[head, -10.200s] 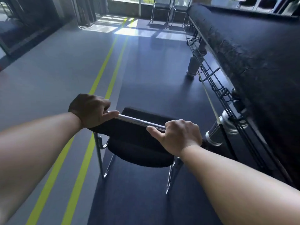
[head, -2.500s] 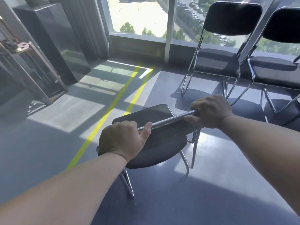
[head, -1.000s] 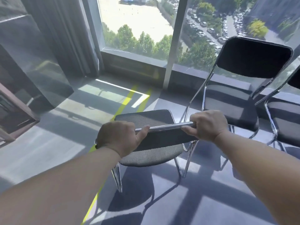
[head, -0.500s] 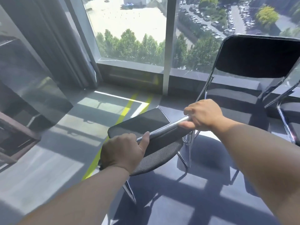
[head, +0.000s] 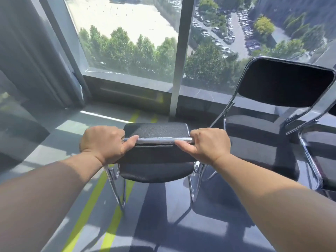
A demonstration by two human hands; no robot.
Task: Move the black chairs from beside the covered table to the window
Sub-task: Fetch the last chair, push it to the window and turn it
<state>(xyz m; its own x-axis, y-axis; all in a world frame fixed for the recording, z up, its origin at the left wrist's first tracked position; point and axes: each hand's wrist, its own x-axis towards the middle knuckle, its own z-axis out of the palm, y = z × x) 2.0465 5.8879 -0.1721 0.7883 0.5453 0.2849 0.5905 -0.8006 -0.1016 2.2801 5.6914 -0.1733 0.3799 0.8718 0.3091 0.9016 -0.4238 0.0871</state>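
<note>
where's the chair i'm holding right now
Head view, centre: the chair is between the left hand and right hand, both gripping its top bar, in front of the window with a second chair close on its right.

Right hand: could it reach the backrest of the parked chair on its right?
Probably yes. The right hand grips the top rail of the held chair, so it must let go first; nothing stands between it and the backrest of the parked chair.
</note>
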